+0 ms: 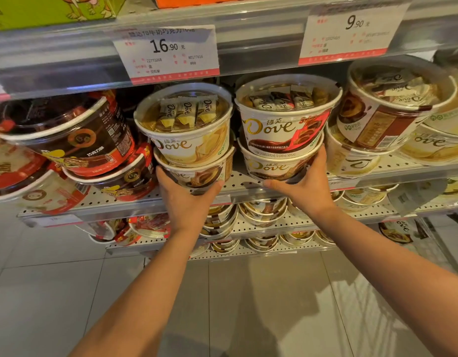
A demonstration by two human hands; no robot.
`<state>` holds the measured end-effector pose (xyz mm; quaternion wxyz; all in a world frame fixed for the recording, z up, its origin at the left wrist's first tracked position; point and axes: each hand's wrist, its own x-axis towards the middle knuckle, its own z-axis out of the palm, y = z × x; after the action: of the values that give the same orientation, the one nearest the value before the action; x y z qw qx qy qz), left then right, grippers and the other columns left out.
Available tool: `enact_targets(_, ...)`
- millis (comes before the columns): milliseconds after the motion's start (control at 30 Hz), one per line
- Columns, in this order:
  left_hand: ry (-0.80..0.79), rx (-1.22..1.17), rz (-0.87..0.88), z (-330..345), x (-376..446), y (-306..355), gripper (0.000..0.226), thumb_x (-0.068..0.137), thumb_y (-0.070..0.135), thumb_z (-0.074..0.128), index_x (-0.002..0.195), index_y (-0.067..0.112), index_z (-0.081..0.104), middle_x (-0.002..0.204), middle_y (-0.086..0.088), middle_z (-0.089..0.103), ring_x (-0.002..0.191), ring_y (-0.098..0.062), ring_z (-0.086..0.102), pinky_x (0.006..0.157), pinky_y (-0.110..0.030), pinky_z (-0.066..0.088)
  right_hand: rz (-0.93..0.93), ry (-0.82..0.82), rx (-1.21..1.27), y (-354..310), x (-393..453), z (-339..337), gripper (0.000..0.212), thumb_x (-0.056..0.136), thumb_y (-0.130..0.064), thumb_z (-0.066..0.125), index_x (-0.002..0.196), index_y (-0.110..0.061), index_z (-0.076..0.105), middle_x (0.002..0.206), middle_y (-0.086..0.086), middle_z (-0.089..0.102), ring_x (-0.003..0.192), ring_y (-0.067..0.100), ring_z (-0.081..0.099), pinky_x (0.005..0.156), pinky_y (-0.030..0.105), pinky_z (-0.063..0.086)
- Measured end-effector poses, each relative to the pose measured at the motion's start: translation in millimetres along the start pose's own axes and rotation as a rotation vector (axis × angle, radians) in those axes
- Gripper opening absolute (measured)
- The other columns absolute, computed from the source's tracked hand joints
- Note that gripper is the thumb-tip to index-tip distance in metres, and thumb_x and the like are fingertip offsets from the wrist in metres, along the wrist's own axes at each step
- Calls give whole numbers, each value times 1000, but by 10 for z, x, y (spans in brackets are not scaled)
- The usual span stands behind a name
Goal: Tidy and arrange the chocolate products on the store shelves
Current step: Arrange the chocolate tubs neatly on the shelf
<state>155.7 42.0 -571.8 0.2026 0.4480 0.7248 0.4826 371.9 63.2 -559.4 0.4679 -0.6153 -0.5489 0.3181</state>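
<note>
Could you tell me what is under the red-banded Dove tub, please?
The red-banded tub sits on another Dove tub, gripped by the right hand. That tub's lid and contents are covered.

Two bare forearms reach into view from the bottom edge, each ending in a bare hand. The left hand (186, 199) wears no glove, ring or bracelet, and the wrist below it carries no watch or band. The right hand (306, 185) is likewise ungloved, with no ring or jewellery showing. No sleeve or cuff shows on either arm. Fingernails are mostly hidden from this view.
</note>
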Motion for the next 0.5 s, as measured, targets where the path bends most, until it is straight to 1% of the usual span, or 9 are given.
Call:
enact_targets(67,109,26,87,-16,-103,92,125,61,67,68,148,4,4,154,-12,12,141,-12,9,112,-19,7,-20,108,3,-82,-115,5,132,45,-61,83,147,-16,11,150,3,25,141,16,23,115,41,26)
enact_targets(100,159,27,126,-21,-111,161,125,62,73,63,147,2,6,153,-13,12,138,-7,8,111,-15,4,-27,170,13,-145,-162,11,129,48,-62,81,147,-15,12,150,5,23,141,17,21,116,41,25)
enact_targets(133,193,6,150,-26,-88,238,123,62,73,64,146,2,9,152,-13,14,135,-4,9,109,-10,4,-36,220,24,-216,-187,15,126,51,-61,80,147,-14,12,150,5,21,141,17,21,116,40,24)
enact_targets(233,232,-59,188,-22,84,444,121,59,52,81,142,-1,12,145,-16,21,129,-9,24,101,1,14,-75,273,0,-441,-116,24,122,55,-53,83,146,-12,13,148,6,22,139,16,23,115,28,21)
enact_targets(267,224,-45,180,-30,127,492,124,56,51,83,143,-1,12,144,-16,24,128,-11,28,98,1,17,-71,271,-21,-501,-64,35,123,54,-51,84,146,-11,13,147,6,23,138,16,24,113,24,21)
enact_targets(300,209,-31,157,-40,158,516,126,53,50,85,143,1,12,143,-15,26,128,-14,31,96,0,19,-54,270,-41,-544,-18,49,124,53,-51,85,146,-11,14,147,7,25,137,17,24,113,25,22)
enact_targets(333,194,-18,135,-51,176,523,126,52,50,86,143,1,13,143,-14,29,129,-16,33,94,-2,20,-36,274,-55,-571,19,64,126,50,-53,86,146,-10,15,147,7,27,137,18,25,114,29,23)
enact_targets(400,178,3,139,-71,201,498,122,51,49,86,141,2,19,140,-13,37,128,-19,39,94,-5,24,-14,282,-76,-585,56,90,127,47,-57,85,145,-10,19,145,6,34,136,19,29,113,36,28)
enact_targets(500,167,18,171,-126,203,478,112,53,50,85,138,4,27,135,-11,47,123,-20,47,93,-15,34,-20,302,-120,-560,63,81,118,46,-62,81,140,-13,28,137,2,45,128,17,41,107,34,37)
